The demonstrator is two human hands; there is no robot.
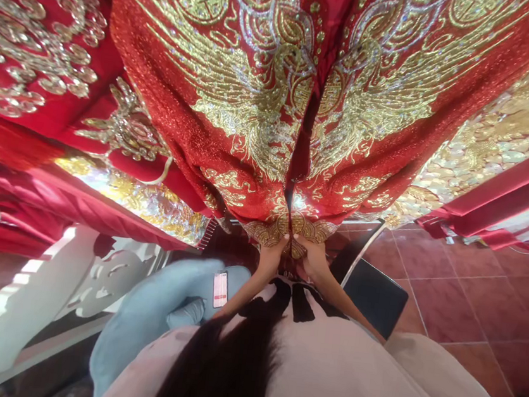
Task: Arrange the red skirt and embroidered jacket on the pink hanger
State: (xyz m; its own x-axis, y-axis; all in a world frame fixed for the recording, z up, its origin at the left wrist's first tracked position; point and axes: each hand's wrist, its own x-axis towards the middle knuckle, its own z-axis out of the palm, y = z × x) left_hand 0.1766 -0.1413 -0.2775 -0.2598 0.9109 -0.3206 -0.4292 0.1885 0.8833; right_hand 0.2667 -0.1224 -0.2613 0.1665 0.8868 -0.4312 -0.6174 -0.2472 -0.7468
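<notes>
A red glittery jacket (174,108) with gold and silver embroidery and beads hangs in front of me, its two front halves parted by a dark red gap. My left hand (273,254) is closed on the gold-patterned lower border, just left of the gap. On the other side, my right hand (311,259) grips the same border, thumb on top. Both hands are close together, nearly meeting at the opening. The fingers beneath the cloth are mostly hidden.
Beaded red garments (30,31) hang on the left, and a gold sequined cloth (516,125) on the right. A phone (220,289) lies on a light-blue cushion (136,318). A white carved panel (37,300) stands left; a dark flat-topped object (374,294) sits right, above red floor tiles (472,305).
</notes>
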